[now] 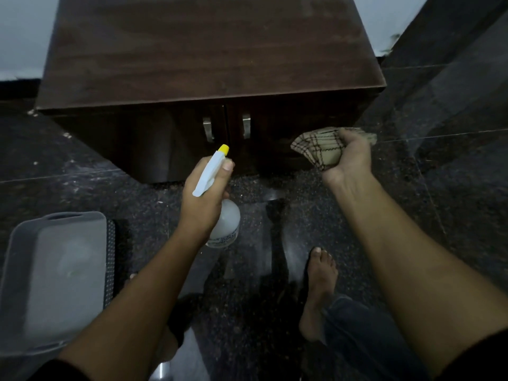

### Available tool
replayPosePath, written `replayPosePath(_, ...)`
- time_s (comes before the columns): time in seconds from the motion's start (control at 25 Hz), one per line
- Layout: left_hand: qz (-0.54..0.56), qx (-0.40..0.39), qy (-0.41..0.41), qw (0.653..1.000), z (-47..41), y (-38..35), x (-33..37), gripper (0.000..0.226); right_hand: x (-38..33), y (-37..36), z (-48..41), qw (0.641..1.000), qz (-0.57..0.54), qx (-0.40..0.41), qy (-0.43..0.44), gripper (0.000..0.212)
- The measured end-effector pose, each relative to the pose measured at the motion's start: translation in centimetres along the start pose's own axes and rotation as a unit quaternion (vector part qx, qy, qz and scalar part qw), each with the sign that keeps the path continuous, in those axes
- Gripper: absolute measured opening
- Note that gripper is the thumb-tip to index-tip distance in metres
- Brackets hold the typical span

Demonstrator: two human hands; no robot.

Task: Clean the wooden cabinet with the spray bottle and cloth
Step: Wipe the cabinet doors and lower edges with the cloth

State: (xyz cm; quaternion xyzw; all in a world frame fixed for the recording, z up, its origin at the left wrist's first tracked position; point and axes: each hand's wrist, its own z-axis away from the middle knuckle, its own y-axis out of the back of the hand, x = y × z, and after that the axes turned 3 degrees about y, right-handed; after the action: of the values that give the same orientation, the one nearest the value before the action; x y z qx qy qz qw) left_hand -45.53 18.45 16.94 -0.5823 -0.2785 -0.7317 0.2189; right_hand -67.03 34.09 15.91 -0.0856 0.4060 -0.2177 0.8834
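- The left hand (204,193) is clamped around the spray bottle (220,199) at centre frame, its yellow nozzle (223,149) aimed toward the cabinet doors.
- The right hand (349,158) grips a bunched checked cloth (320,149), right of centre, just before the right door.
- The wooden cabinet (209,50) fills the upper frame; two metal handles (209,129) sit at its middle.
- A grey bin (55,270) stands at lower left.

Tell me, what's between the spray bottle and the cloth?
Nothing sits between them. In the head view, only the cabinet front and dark floor show behind the gap between the spray bottle and the cloth.
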Motion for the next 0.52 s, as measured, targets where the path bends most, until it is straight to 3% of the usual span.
replayPosePath(0.2, 0.027, 0.019, 0.007, 0.999, 1.5, 3.9, 0.8, 0.029, 4.0, -2.3, 4.2, 0.998, 0.055, -0.024, -0.011, 0.040)
replayPosePath(0.52, 0.024, 0.022, 0.008, 0.999, 4.1, 12.1, 3.8, 0.037, 8.7, -7.7, 13.3, 0.985, 0.128, -0.113, -0.026, 0.035)
